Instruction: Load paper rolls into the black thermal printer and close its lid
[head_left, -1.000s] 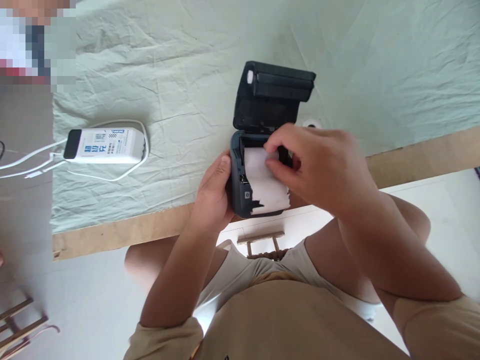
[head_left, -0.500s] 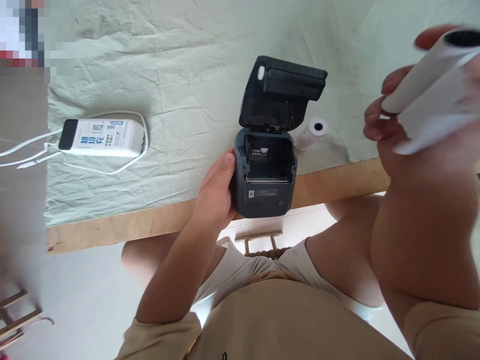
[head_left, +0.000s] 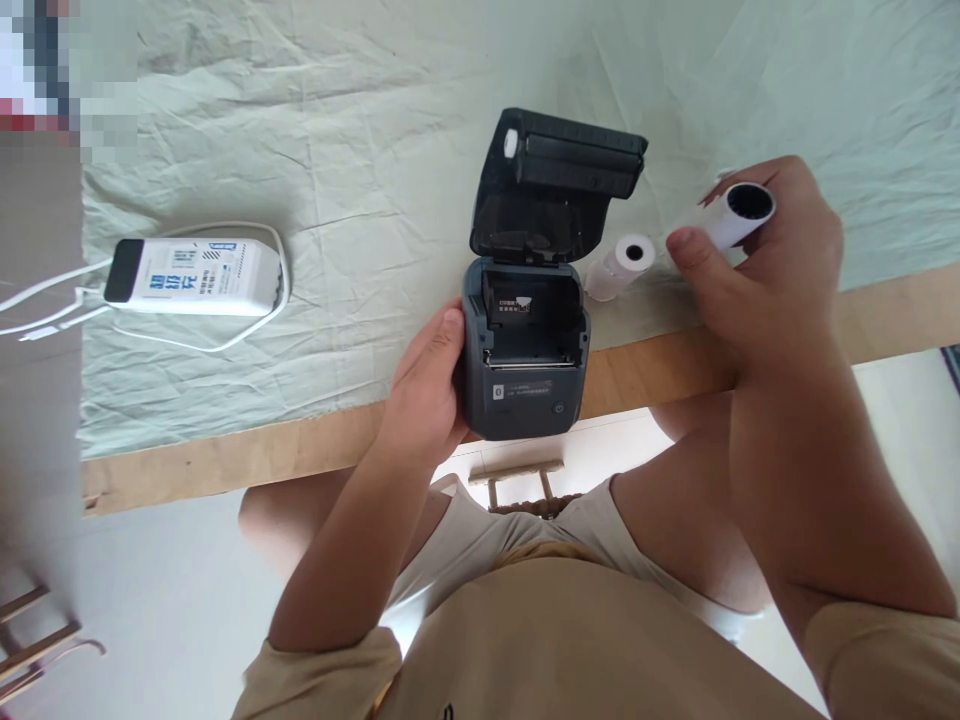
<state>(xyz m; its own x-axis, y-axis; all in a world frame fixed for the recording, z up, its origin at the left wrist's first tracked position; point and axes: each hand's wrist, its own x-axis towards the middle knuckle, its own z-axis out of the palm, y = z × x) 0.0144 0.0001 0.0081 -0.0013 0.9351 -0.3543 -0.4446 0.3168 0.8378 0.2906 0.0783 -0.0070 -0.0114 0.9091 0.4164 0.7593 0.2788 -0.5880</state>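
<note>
The left hand (head_left: 429,388) is wrapped along the near left side of a dark portable label printer (head_left: 534,400), thumb on its upper edge, fingers hidden beneath or behind; since the near end overhangs the wooden table edge (head_left: 225,440), this grip probably steadies it. The right hand (head_left: 791,270) pinches a wide white paper roll (head_left: 720,222) between thumb and curled fingers, its dark hollow core tipped up toward the viewer; I cannot tell whether its lower end touches the cloth. Between the hands, the printer's hinged lid (head_left: 540,215) is thrown back away from the person, which leaves the paper bay (head_left: 551,318) exposed, with no roll in it. A smaller paper roll (head_left: 622,268) stands tilted just beside the printer's right side, within easy reach of the right hand. Well off to the left on the pale green cloth (head_left: 360,200) lies a white charging block (head_left: 199,275), a cord (head_left: 214,348) looped around its right end, perhaps to gather the slack.
</note>
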